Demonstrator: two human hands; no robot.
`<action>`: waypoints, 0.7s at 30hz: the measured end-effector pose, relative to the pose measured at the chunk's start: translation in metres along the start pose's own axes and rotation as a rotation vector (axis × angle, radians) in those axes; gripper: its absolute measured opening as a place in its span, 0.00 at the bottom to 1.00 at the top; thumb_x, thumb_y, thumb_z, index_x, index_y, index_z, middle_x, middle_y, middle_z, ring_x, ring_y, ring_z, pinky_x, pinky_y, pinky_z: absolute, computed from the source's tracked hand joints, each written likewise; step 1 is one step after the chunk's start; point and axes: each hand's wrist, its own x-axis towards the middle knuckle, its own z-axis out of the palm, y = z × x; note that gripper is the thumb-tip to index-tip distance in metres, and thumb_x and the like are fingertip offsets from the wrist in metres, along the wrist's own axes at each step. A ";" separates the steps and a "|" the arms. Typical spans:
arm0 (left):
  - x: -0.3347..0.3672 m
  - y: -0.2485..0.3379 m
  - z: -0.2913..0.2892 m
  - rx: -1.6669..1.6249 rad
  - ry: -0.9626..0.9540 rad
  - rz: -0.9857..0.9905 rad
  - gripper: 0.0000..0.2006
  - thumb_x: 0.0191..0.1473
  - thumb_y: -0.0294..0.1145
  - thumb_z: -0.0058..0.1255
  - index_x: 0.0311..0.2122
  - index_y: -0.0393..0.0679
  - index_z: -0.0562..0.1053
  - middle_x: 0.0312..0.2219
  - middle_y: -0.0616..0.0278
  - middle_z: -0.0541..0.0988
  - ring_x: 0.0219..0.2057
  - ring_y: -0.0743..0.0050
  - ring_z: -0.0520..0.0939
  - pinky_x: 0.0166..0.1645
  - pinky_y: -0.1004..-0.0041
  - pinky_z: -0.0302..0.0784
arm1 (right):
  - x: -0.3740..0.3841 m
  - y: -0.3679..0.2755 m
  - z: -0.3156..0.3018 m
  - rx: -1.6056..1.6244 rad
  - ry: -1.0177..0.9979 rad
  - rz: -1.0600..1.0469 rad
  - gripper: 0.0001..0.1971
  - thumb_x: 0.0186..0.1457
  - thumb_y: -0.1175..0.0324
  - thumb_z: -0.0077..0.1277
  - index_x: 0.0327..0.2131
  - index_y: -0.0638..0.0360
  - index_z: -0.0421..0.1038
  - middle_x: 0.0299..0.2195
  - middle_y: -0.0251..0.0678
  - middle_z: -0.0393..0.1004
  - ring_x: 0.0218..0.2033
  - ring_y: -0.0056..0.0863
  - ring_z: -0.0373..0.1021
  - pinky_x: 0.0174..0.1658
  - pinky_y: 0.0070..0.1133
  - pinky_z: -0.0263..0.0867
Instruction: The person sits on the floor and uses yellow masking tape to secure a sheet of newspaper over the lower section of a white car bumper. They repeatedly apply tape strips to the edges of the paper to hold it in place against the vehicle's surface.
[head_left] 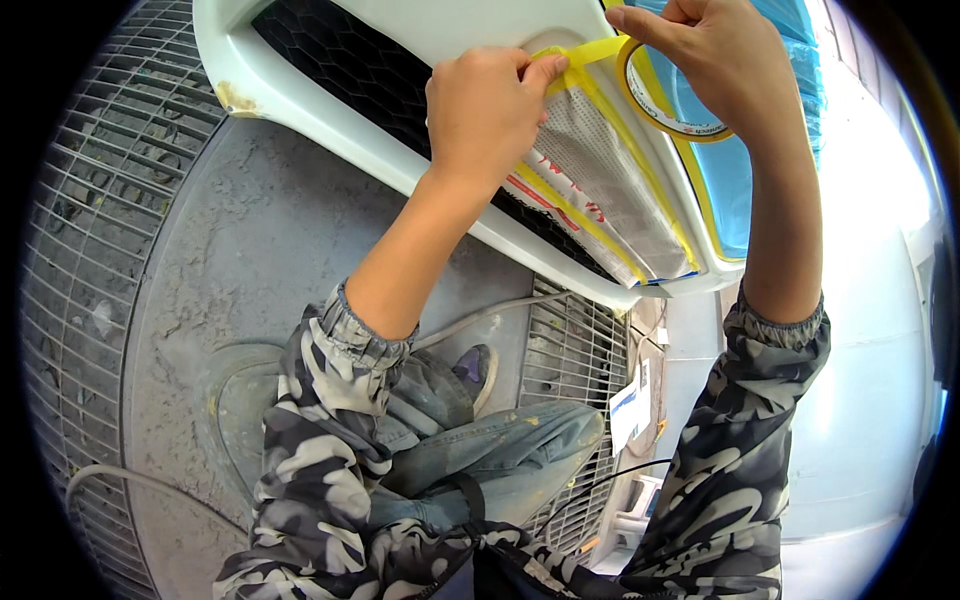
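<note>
A white car bumper (345, 152) with a black mesh grille (350, 70) fills the top of the view. Printed masking paper (605, 160) covers part of the grille, its edges held by strips of yellow tape. My left hand (478, 115) pinches a strip of yellow tape between thumb and finger at the paper's upper edge. From there the strip stretches across to a roll of yellow masking tape (640, 98), which my right hand (728, 75) grips. Blue masking film (728, 190) covers the area beside and behind the roll.
Metal floor gratings (110, 190) lie at the left and under the bumper (570, 345). Hoses (160, 485) run across the grey floor (250, 210). My bent legs (490, 455) are below the bumper, and a white tag (628, 415) stands to their right.
</note>
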 end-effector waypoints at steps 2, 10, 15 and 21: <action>0.000 0.003 0.004 0.036 -0.011 -0.011 0.14 0.53 0.38 0.55 0.25 0.37 0.79 0.11 0.63 0.75 0.11 0.84 0.74 0.18 0.80 0.70 | -0.006 0.003 0.000 0.033 0.016 0.007 0.22 0.43 0.56 0.60 0.16 0.70 0.73 0.10 0.49 0.65 0.12 0.34 0.66 0.20 0.27 0.60; -0.003 0.011 0.007 0.174 0.154 0.015 0.14 0.52 0.37 0.54 0.24 0.37 0.79 0.11 0.64 0.76 0.11 0.82 0.74 0.19 0.78 0.71 | -0.062 0.033 0.014 0.187 0.271 -0.156 0.18 0.51 0.53 0.57 0.22 0.60 0.74 0.13 0.30 0.69 0.14 0.15 0.64 0.20 0.19 0.59; 0.001 0.016 0.002 -0.054 0.130 0.015 0.16 0.47 0.39 0.55 0.16 0.38 0.77 0.07 0.57 0.72 0.13 0.59 0.76 0.27 0.68 0.74 | -0.103 0.044 -0.032 0.488 0.478 0.082 0.12 0.51 0.65 0.59 0.21 0.60 0.72 0.16 0.26 0.72 0.18 0.11 0.65 0.22 0.12 0.59; -0.022 0.015 -0.022 -0.591 -0.290 -0.148 0.15 0.59 0.38 0.48 0.34 0.33 0.76 0.27 0.59 0.80 0.26 0.77 0.80 0.33 0.79 0.76 | -0.096 0.065 -0.003 0.779 0.075 0.094 0.16 0.49 0.60 0.60 0.19 0.62 0.71 0.12 0.31 0.68 0.14 0.15 0.60 0.20 0.17 0.56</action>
